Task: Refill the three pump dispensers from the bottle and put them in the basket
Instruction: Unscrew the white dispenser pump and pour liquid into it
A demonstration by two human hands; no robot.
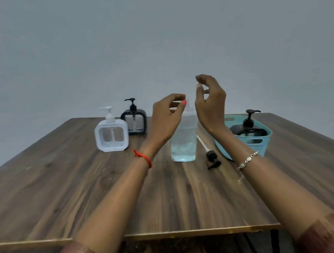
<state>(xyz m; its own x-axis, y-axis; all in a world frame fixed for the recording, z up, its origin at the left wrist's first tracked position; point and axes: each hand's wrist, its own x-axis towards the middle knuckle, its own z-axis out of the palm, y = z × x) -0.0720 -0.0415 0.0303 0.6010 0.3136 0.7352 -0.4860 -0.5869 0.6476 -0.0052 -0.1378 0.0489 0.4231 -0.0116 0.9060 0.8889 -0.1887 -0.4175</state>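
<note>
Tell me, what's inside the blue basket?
A black pump dispenser stands in the blue basket, its pump head above the rim. The basket wall hides its base, and the right forearm covers the left part, so anything there is unseen.

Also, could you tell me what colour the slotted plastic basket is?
The slotted plastic basket is light teal, best seen in the head view.

A dark wood-grain table [64, 193] with a pale strip along its near edge sits before a plain grey-blue wall [149, 33], and thin black bars [277, 245] show beneath that edge at right.
</note>
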